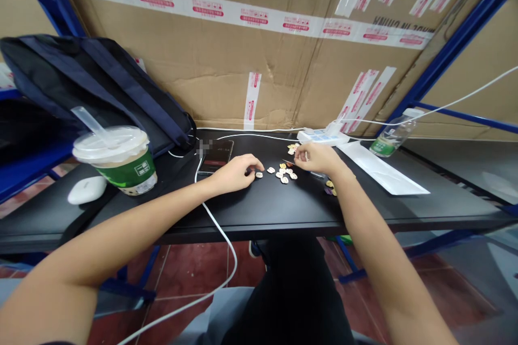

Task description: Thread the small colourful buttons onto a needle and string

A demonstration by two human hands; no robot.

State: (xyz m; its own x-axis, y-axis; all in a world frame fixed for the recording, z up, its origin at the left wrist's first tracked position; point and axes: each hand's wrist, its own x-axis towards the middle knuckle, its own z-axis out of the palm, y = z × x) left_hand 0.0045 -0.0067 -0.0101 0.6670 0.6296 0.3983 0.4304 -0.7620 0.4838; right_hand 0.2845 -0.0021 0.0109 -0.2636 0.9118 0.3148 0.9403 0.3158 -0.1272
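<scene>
Across the middle of the frame, a person sits at a black tabletop (243, 210) with both bare hands over it. The left hand (238, 171), just left of centre, is loosely curved, with thumb and forefinger parted; its fingertips hang right by a single pale button (259, 175), and from here I cannot tell whether they touch it. The right hand (318, 157), right of centre, is pinched together at the fingertips, gripping a thin sliver (287, 161) that points leftward; I can't make out exactly what it is. Between the hands, near the centre, lies a loose cluster of small buttons (283, 171), mostly cream with a yellow and a brown one on the far side. A few more sit just beyond the right fingers, and yellow and dark ones (328, 191) lie near the right wrist, lower right of the cluster. Behind the left hand is a dark phone (218, 157), with a white cable (218, 226) running past it and down over the table edge. At the left stand a lidded cup (126, 172) with a straw and, beside it, a white case (87, 190); a dark backpack (133, 73) leans at upper left. Toward the right are a white tray (384, 170) and a clear bottle (392, 135).
</scene>
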